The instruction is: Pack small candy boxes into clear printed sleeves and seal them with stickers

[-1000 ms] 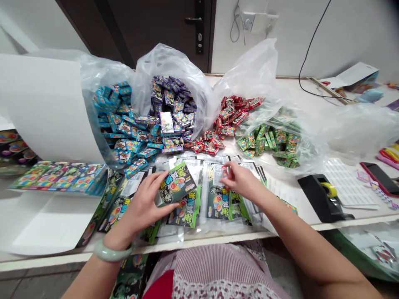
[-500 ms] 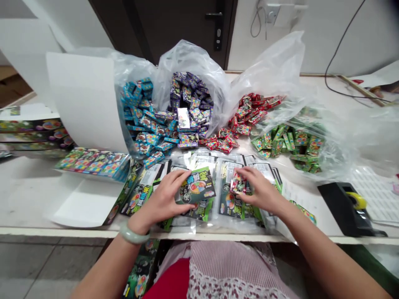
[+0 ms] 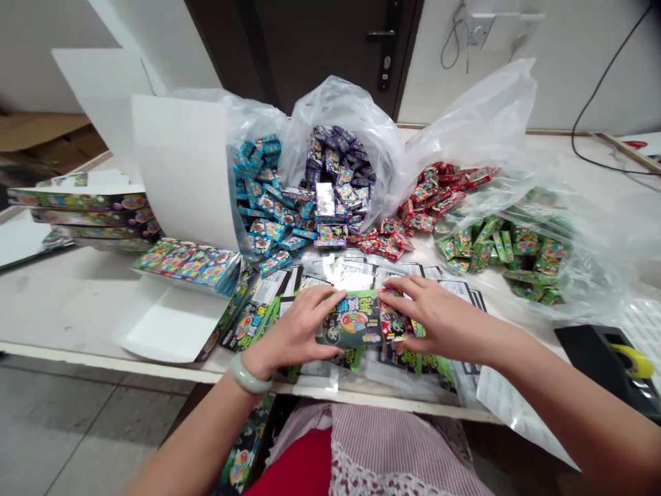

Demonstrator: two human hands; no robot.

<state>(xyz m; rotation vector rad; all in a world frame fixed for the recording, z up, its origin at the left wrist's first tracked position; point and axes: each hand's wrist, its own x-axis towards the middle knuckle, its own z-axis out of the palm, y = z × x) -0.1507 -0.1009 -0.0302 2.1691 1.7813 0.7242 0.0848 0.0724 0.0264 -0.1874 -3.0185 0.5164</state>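
Note:
My left hand (image 3: 297, 327), with a pale bangle at its wrist, grips a flat dark-and-green printed packet (image 3: 354, 322) by its left end. In my right hand (image 3: 436, 318) is a small red printed box (image 3: 393, 322), pinched between thumb and fingers. The box's left side meets the right end of the packet; whether it is inside the packet's edge I cannot tell. Beneath both hands, clear plastic sleeves with dark printed packets (image 3: 253, 320) lie spread along the table's front.
Clear bags spill small blue boxes (image 3: 268, 207), purple boxes (image 3: 341, 165), red boxes (image 3: 434, 193) and green boxes (image 3: 490, 241) behind my hands. An open display carton (image 3: 180, 165) stands left, beside stacked cartons (image 3: 103, 217). A black tape dispenser (image 3: 604, 358) sits right.
My hands have come together, bringing the red box up against the packet's right end. The packet has turned level. The whole view has shifted, with the scene moving rightward.

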